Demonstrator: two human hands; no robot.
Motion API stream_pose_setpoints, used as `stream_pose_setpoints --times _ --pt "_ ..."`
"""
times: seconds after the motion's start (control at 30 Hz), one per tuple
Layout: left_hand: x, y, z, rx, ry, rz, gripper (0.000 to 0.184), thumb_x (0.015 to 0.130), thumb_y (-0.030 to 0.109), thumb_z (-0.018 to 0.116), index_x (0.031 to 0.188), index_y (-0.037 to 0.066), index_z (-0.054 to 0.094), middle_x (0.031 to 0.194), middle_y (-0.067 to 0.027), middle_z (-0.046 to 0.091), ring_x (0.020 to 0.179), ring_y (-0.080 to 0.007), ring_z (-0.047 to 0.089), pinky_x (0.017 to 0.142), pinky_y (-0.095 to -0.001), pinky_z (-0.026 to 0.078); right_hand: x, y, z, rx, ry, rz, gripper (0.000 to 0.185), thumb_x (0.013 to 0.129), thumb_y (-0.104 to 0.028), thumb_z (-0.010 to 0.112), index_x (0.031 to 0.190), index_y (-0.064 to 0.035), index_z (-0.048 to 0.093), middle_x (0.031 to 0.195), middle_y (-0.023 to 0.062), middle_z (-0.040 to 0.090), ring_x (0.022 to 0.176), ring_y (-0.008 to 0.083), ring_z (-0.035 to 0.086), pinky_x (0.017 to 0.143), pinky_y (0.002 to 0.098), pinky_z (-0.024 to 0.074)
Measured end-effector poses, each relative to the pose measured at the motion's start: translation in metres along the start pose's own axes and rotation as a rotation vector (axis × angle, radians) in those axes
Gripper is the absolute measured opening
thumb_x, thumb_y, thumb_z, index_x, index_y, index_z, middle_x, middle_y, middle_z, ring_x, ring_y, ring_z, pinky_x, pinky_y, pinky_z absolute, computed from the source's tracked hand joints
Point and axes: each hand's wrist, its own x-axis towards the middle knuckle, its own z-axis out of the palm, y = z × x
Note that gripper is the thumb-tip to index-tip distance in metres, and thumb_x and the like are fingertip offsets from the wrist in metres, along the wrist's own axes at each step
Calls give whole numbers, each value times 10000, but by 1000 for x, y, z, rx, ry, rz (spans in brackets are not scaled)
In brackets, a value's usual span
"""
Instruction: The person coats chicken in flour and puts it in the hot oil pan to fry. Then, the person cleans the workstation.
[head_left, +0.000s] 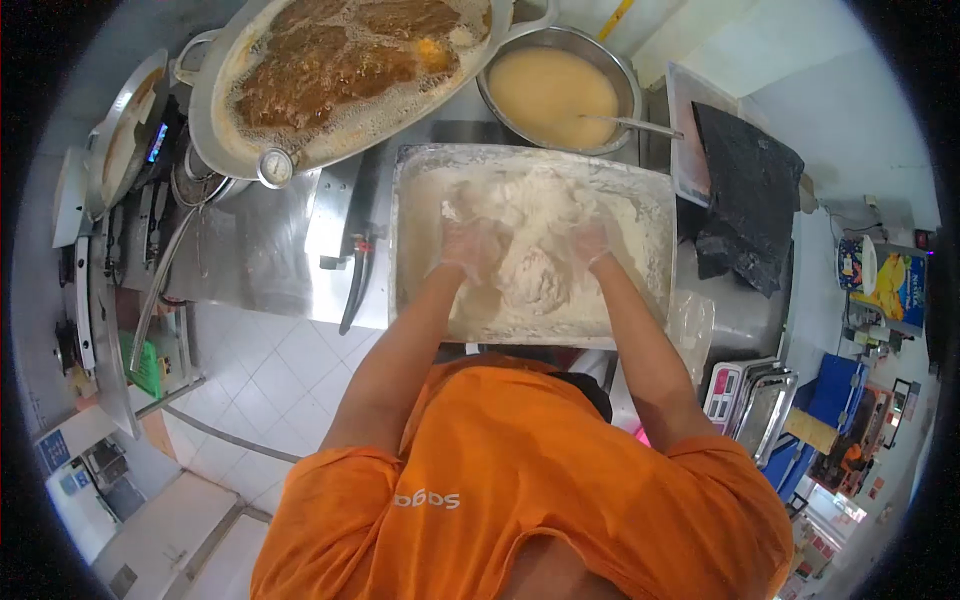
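Observation:
A rectangular metal tray [402, 250] of white flour lies in front of me. Both my hands are in it, in clear gloves dusted with flour. My left hand [470, 246] is in the flour left of a flour-coated lump [533, 280]. On the right side of that lump, my right hand [588, 240] is partly covered by flour. More floury pieces [535, 200] lie heaped between and beyond the hands. The fingers of both hands are hidden in the flour, so their grip does not show.
A large pan of bubbling oil with brown food [340, 70] stands at the back left. Behind the tray is a bowl of pale liquid [553, 88] with a ladle handle [650, 127]. Black plastic [745, 180] lies at the right; a scale [725, 392] stands lower right.

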Motion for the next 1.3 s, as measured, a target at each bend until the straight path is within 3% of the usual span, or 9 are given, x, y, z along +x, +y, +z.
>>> stream_pose_setpoints --times 0.1,0.27,0.4,0.5,0.6,0.73,0.83,1.0,1.3 --pt "27 -39 39 -121 221 148 554 838 407 620 1313 126 574 1279 -185 598 1196 -274 564 1058 -425 391 -15 -16 -55 2 -151 -173 553 920 -376 535 1370 -55 509 1325 245 544 1237 383 508 1110 440 335" --pt "62 -13 34 -287 175 23 525 935 259 512 1440 142 426 1339 -187 569 1248 -351 525 1091 -431 360 28 -56 -9 1174 48 338 449 966 -354 486 1262 -34 594 1187 202 635 1097 319 600 1007 417 413" --pt "69 -35 -3 470 -366 34 526 981 230 455 1485 117 358 1445 -205 459 1291 -371 482 1119 -410 350 -31 -66 -79 468 -274 208 473 968 -355 482 1283 -15 575 1231 223 617 1117 312 596 928 411 466" --pt "6 -29 -21 -521 -250 -437 601 938 251 531 1483 71 351 1451 -218 437 1274 -340 504 1138 -397 333 -63 -32 -91 239 -499 -21 456 973 -344 467 1278 -26 584 1237 216 619 1113 297 599 902 407 480" --pt "-42 -31 -3 -567 -223 91 790 858 391 679 1483 47 340 1447 -195 456 1262 -291 509 1126 -376 342 -92 -26 -80 599 -525 -32 430 971 -333 478 1278 -57 596 1227 188 632 1081 270 609 903 407 480" --pt "-13 -7 63 -1000 -203 213 777 870 403 661 1495 86 326 1457 -153 456 1272 -274 491 1073 -394 400 -110 -48 -63 654 -179 -351 408 966 -280 507 1294 -47 578 1258 151 618 1059 230 600 923 376 474" --pt "6 17 61 -772 -71 -184 702 872 356 628 1475 99 377 1345 -174 550 1144 -311 583 977 -451 455 -87 -99 -91 866 -8 -49 438 967 -229 513 1341 -2 510 1333 132 570 1141 198 553 998 347 436" --pt "-4 30 20 11 2 -440 579 854 292 599 1405 148 493 1172 -191 651 940 -353 665 884 -501 484 -67 -106 -112 1396 430 -139 435 948 -160 514 1358 -19 494 1303 115 589 1139 189 563 964 342 461" --pt "25 -1 18 271 43 119 687 799 353 641 1435 165 457 1231 -192 628 1078 -369 610 988 -465 424 2 -55 -20 818 -48 91 516 940 -305 508 1430 -153 452 1348 124 522 1223 233 491 1008 386 397"
